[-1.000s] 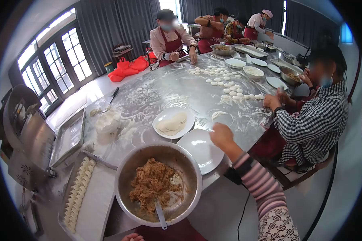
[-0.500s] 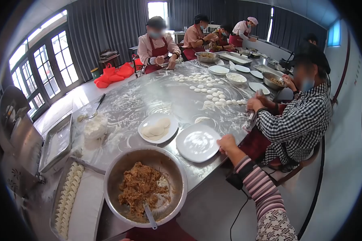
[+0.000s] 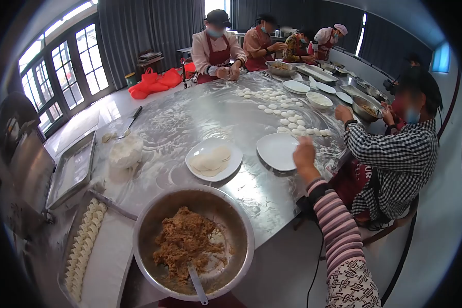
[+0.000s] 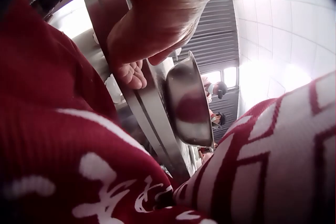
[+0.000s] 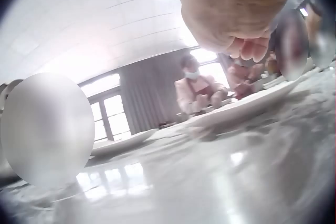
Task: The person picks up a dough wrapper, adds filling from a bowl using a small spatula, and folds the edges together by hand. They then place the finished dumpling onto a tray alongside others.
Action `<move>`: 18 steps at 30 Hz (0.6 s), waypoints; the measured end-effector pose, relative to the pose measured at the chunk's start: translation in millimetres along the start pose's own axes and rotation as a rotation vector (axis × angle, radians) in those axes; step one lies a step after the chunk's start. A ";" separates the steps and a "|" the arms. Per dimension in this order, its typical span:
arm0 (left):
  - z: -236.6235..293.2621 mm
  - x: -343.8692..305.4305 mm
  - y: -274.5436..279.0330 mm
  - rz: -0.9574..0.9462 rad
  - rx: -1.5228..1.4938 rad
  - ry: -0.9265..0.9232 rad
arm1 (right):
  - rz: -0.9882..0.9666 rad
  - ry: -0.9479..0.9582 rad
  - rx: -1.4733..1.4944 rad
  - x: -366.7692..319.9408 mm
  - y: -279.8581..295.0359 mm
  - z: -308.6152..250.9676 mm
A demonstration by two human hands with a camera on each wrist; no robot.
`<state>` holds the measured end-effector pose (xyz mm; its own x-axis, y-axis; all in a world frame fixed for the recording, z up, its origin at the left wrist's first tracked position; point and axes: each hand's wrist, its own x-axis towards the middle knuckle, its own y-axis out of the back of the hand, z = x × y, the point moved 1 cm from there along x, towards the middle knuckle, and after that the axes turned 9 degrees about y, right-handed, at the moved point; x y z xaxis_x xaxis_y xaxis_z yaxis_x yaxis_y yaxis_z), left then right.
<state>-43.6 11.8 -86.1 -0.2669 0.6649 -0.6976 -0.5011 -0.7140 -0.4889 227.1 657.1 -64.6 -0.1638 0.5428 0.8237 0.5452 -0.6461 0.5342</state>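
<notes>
An empty white plate (image 3: 275,152) lies on the floured metal table (image 3: 262,205). My right hand (image 3: 305,155) is at its right rim. In the right wrist view, its fingers (image 5: 251,49) bend loosely above the plate's edge, with a gap between. To the left, another white plate (image 3: 235,165) carries several round dough wrappers (image 3: 210,161). In the left wrist view my left hand (image 4: 149,35) hangs at the table's edge beside the steel bowl (image 4: 185,103), its fingers loosely bent and holding nothing. Brown filling (image 3: 182,241) with a spoon (image 3: 197,285) sits in the bowl.
A tray (image 3: 110,256) at left holds a row of folded dumplings (image 3: 84,244). Behind it are another tray (image 3: 69,169) and a flour heap (image 3: 126,153). Dough rounds (image 3: 292,122) lie farther back. A person in a checked shirt (image 3: 390,154) sits close at right.
My right hand took the empty plate's rim and slid it away from the bowl, toward the back right. Now its fingers are off the rim. The wrapper plate stayed on the table.
</notes>
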 end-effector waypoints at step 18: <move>2.0 -18.2 -6.3 0.002 0.008 -0.028 | -0.718 -1.165 0.985 -43.3 -5.4 -170.3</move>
<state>-37.3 4.5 -69.3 -0.2903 0.6696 -0.6837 -0.5069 -0.7135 -0.4836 91.3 545.7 -70.8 -0.1836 0.9276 -0.3252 0.9787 0.2036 0.0281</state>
